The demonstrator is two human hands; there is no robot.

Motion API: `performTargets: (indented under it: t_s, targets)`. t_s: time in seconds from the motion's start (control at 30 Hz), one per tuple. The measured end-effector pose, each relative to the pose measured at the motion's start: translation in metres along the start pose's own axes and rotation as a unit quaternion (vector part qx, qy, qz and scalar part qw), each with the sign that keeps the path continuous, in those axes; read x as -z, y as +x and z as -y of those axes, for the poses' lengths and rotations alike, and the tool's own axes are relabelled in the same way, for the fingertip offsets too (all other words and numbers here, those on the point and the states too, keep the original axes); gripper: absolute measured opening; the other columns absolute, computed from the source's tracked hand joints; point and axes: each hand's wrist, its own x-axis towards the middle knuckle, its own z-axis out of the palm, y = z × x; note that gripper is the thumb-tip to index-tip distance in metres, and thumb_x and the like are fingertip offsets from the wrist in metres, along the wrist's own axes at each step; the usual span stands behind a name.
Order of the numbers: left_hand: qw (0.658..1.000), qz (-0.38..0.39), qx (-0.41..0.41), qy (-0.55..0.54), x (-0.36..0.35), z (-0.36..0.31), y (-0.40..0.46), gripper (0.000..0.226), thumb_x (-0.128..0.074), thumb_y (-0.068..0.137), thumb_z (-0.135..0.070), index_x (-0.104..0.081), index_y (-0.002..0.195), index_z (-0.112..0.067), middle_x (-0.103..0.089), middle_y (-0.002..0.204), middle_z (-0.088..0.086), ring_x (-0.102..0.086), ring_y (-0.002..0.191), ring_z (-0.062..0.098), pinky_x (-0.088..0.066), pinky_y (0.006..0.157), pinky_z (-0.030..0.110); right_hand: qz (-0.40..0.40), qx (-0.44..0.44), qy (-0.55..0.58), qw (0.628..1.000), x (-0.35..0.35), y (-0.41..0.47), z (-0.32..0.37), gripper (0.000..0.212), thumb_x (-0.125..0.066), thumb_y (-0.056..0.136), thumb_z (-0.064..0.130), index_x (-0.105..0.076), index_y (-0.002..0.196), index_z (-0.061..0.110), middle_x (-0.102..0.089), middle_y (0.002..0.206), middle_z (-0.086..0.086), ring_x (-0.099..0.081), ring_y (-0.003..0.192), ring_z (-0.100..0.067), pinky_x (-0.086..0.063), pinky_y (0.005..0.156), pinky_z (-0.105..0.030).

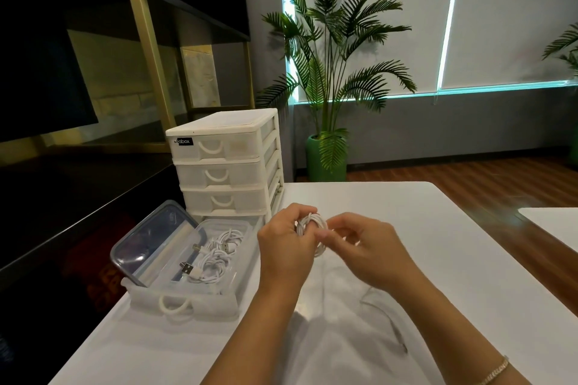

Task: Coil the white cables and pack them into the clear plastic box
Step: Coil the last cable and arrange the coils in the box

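Observation:
A coiled white cable (313,224) is held just above the white table, between both hands. My left hand (284,251) grips the coil's left side. My right hand (367,247) pinches its right side with thumb and forefinger. To the left, a clear plastic box (240,241) sits inside a pulled-out white drawer (184,300). Several coiled white cables (215,256) with USB plugs lie in the box. The box's clear lid (150,241) leans upright against the box's left side.
A white drawer unit (225,162) with three shut drawers stands behind the box at the table's (438,259) left edge. A second white table (556,225) is at the right. A potted palm (331,78) stands on the floor beyond.

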Motion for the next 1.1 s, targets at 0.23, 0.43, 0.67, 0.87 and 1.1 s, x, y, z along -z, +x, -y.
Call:
performTargets:
  t_s: [0.23, 0.43, 0.67, 0.87, 1.1]
  targets:
    - [0.998, 0.03, 0.05, -0.018, 0.0, -0.003, 0.0, 0.006, -0.067, 0.081, -0.011, -0.068, 0.081, -0.016, -0.058, 0.065, -0.013, -0.053, 0.056, 0.004, -0.041, 0.048, 0.002, 0.043, -0.032, 0.043, 0.998, -0.001, 0.001, -0.004, 0.015, -0.055, 0.089, 0.036, -0.064, 0.09, 0.023, -0.066, 0.082, 0.007, -0.06, 0.074, -0.009, -0.051, 0.074, -0.027]
    - [0.974, 0.11, 0.164, -0.111, -0.001, -0.002, 0.005, 0.012, -0.076, 0.074, -0.016, -0.068, 0.077, -0.023, -0.07, 0.075, -0.004, -0.067, 0.072, 0.011, -0.051, 0.059, 0.014, -0.039, -0.068, 0.084, 0.993, 0.007, 0.004, -0.013, 0.012, -0.067, 0.082, 0.03, -0.056, 0.088, 0.027, -0.066, 0.081, 0.006, -0.061, 0.075, -0.011, -0.048, 0.065, -0.022]
    - [0.915, 0.195, 0.244, -0.255, 0.004, -0.002, 0.01, 0.019, -0.077, 0.071, -0.01, -0.067, 0.086, -0.015, -0.073, 0.083, 0.002, -0.069, 0.08, 0.015, -0.051, 0.076, 0.023, -0.066, -0.053, 0.053, 0.995, 0.005, 0.004, -0.016, 0.009, -0.059, 0.09, 0.02, -0.05, 0.088, 0.024, -0.066, 0.093, -0.001, -0.06, 0.078, -0.013, -0.044, 0.061, -0.015]
    - [0.908, 0.187, 0.256, -0.274, 0.002, 0.001, 0.011, 0.008, -0.069, 0.08, -0.015, -0.065, 0.087, -0.012, -0.07, 0.086, 0.005, -0.065, 0.083, 0.019, -0.051, 0.081, 0.026, -0.066, -0.02, 0.02, 0.997, 0.001, 0.003, -0.013, 0.012, -0.052, 0.093, 0.017, -0.047, 0.089, 0.027, -0.068, 0.091, 0.001, -0.059, 0.071, -0.011, -0.043, 0.057, -0.011]
    - [0.84, 0.174, 0.331, -0.393, -0.002, 0.0, 0.009, 0.019, -0.066, 0.079, -0.019, -0.06, 0.092, -0.007, -0.065, 0.08, 0.007, -0.061, 0.072, 0.019, -0.052, 0.068, 0.027, -0.14, 0.04, -0.039, 0.989, -0.005, 0.003, -0.015, 0.018, -0.068, 0.082, 0.017, -0.054, 0.079, 0.027, -0.054, 0.085, 0.007, -0.048, 0.065, -0.003, -0.037, 0.059, -0.009]
